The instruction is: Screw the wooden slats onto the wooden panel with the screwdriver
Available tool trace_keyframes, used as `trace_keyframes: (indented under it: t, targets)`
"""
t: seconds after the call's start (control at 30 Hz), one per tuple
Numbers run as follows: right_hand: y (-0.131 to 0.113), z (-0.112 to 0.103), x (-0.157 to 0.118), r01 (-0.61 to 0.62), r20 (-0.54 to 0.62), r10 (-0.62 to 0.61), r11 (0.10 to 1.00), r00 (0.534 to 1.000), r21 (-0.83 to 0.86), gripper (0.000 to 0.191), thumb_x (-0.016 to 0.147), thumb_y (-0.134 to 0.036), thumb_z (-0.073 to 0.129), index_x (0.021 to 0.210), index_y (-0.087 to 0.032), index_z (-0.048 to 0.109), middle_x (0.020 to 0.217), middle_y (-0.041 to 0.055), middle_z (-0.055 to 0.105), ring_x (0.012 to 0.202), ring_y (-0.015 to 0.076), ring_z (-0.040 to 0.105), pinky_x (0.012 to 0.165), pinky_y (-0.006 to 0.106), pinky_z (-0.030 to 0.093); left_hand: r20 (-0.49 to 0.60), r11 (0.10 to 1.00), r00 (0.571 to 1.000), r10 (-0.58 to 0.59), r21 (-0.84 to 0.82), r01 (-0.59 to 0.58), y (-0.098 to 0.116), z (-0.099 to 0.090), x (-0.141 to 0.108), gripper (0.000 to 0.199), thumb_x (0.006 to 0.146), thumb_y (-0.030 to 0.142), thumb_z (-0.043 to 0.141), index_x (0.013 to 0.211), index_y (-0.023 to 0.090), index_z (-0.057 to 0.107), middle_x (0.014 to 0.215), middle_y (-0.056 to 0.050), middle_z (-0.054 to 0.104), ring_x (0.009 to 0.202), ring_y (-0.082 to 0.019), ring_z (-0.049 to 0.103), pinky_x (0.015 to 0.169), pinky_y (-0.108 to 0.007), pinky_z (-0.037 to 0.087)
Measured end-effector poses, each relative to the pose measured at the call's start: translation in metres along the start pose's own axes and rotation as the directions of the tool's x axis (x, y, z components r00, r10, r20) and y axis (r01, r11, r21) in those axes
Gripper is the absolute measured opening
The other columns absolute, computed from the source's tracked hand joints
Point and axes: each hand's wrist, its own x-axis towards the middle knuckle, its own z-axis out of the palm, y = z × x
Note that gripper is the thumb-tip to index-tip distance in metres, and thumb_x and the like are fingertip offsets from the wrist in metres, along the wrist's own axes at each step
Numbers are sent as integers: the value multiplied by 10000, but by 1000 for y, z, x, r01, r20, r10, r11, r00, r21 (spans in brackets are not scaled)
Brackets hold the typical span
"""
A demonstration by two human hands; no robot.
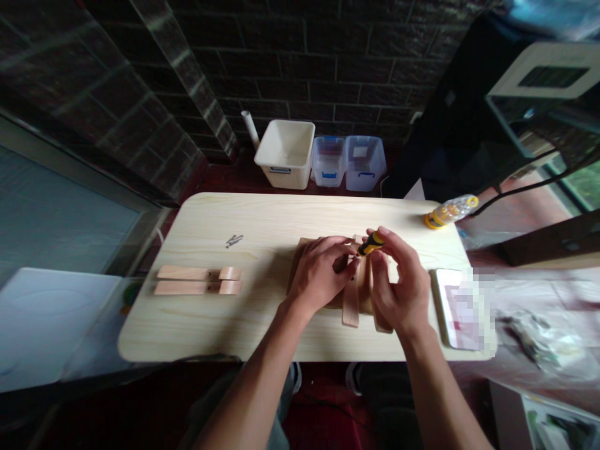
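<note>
My right hand (400, 281) is closed around the yellow and black handle of a screwdriver (372, 243), tilted toward a wooden strip (350, 306). Close to the screwdriver's tip, the thumb and fingers of my left hand (323, 269) are pinched together. Whatever sits between those fingertips is too small to make out. Beneath both hands lies a wooden piece (300, 250), mostly covered by them. A second wooden strip (383, 322) runs under my right hand. On the table's left side, two wooden pieces with blocks at one end (187, 280) lie side by side.
Several screws (233, 240) lie in a small pile on the light wooden table (267, 219). A clear bottle with yellow parts (450, 211) stands at the back right, and a flat pale object (457, 309) lies at the right edge. Plastic bins (285, 172) stand behind the table.
</note>
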Motion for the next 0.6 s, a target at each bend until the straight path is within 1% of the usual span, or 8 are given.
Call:
trace_keyframes:
  t: [0.13, 0.37, 0.47, 0.6]
  targets:
    - [-1, 1, -1, -55, -15, 56, 996, 998, 68, 438, 1012, -162, 596, 1436, -272, 593, 1340, 108, 722, 1174, 258, 740, 994, 462, 648, -69, 1000, 998, 14, 7, -14, 5, -4, 1, 107, 924, 298, 753, 1019, 255, 730, 1105, -18, 764, 1079, -203, 711, 995, -365, 548]
    - [-3, 0, 0, -70, -49, 75, 993, 996, 98, 381, 1013, -180, 606, 1385, -253, 638, 1329, 118, 727, 1159, 260, 743, 990, 463, 648, -158, 992, 983, 89, -80, -103, 11, -9, 3, 108, 933, 298, 764, 990, 231, 701, 1015, -20, 780, 1013, -182, 725, 941, -333, 552]
    - [-2, 1, -1, -91, -59, 100, 986, 993, 139, 366, 1010, -182, 619, 1368, -248, 654, 1327, 120, 728, 1153, 264, 748, 996, 475, 646, -189, 990, 978, 89, -93, -108, 12, -8, 3, 170, 903, 321, 800, 992, 222, 694, 1017, -36, 773, 1017, -194, 722, 933, -345, 560]
    - [-1, 2, 0, -117, -74, 134, 972, 988, 204, 338, 1003, -184, 639, 1328, -267, 686, 1295, 102, 741, 1156, 265, 747, 1011, 489, 640, -276, 981, 956, 102, -129, -142, 14, -6, 4, 228, 875, 301, 830, 1046, 214, 707, 1041, -46, 764, 990, -186, 721, 895, -330, 580]
